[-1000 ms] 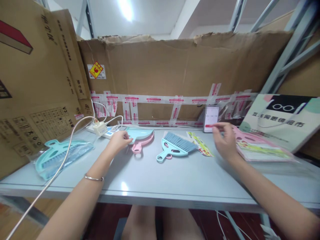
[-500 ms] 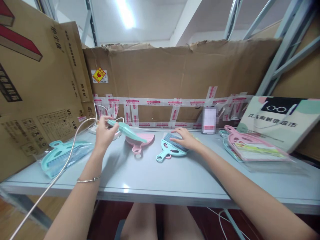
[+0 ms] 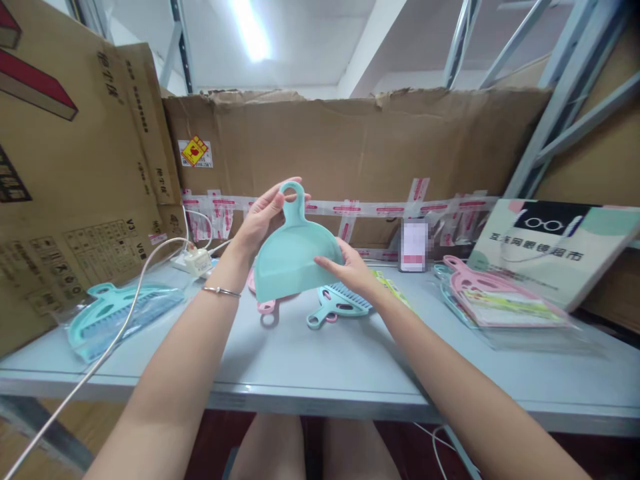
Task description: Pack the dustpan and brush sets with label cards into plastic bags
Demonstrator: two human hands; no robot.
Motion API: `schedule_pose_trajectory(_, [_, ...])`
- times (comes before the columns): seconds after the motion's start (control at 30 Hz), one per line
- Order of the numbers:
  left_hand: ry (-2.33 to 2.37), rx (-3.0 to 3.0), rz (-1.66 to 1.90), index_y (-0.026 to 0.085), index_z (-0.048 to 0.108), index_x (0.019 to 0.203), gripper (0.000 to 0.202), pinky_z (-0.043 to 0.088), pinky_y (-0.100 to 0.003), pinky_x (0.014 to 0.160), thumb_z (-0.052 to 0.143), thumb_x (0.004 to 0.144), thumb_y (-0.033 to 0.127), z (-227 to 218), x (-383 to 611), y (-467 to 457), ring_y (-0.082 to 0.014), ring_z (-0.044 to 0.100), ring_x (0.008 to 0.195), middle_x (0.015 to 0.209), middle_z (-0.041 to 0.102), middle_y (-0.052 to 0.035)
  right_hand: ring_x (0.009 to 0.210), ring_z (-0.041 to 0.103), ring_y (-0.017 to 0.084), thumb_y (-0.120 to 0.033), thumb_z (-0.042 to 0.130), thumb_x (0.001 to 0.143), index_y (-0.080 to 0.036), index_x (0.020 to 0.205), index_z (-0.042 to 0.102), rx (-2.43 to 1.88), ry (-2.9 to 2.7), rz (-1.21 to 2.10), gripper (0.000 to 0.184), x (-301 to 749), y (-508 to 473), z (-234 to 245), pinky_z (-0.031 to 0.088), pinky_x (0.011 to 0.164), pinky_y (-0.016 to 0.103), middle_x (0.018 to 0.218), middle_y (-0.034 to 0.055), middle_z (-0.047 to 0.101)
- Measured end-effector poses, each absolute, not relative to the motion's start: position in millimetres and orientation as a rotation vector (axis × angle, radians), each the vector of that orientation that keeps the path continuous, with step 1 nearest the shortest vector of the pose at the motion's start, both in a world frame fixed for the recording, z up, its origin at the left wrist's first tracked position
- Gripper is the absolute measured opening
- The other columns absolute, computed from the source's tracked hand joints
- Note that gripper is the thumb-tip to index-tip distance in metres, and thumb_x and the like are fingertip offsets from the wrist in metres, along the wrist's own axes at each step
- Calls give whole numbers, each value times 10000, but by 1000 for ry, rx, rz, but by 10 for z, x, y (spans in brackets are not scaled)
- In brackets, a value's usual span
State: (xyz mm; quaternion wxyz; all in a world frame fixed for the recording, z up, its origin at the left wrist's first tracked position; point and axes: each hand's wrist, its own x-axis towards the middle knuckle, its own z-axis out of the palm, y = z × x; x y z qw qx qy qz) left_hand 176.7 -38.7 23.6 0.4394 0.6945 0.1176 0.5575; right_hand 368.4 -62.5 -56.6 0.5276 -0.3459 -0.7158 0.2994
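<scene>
A mint-green dustpan (image 3: 295, 260) is held up above the table, its ring handle at the top and its wide edge tilted down to the left. My left hand (image 3: 265, 217) grips it by the handle. On its right side, my right hand (image 3: 347, 267) has the thumb on the front face and the fingers behind. Below and behind lies a pink dustpan (image 3: 267, 307), mostly covered by the green one. A mint-green brush (image 3: 335, 308) with blue-grey bristles rests on the table, with a bit of pink showing under it.
Bagged green brush and dustpan (image 3: 120, 313) lie at left, crossed by a white cable (image 3: 135, 310). A bagged pink set (image 3: 495, 290) lies at right before a white box (image 3: 550, 250). A phone (image 3: 414, 245) leans against the cardboard (image 3: 310, 147); a power strip (image 3: 197, 261) sits left.
The green dustpan has been raised and turned to face me, moving right. My right hand has left the brush and taken the dustpan's right side.
</scene>
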Motion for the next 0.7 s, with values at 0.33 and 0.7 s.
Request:
schedule_pose_trajectory(0.33, [905, 1891, 1164, 161, 619, 1073, 423, 449, -287, 758, 648, 726, 400, -378, 1687, -503, -209, 584, 905, 995, 656, -57, 723, 559, 157, -596, 649, 637, -204, 907, 559, -879, -1387, 777, 485, 3869, -535, -798, 454, 658, 265, 811, 4, 610])
schedule_pose_trajectory(0.7, [1120, 1861, 1346, 148, 605, 882, 271, 389, -259, 698, 589, 691, 340, -464, 1589, -465, -168, 523, 774, 800, 587, -3, 703, 527, 166, -379, 737, 529, -211, 785, 619, -1411, -2201, 676, 328, 4246, -641, -817, 425, 649, 282, 792, 11, 576])
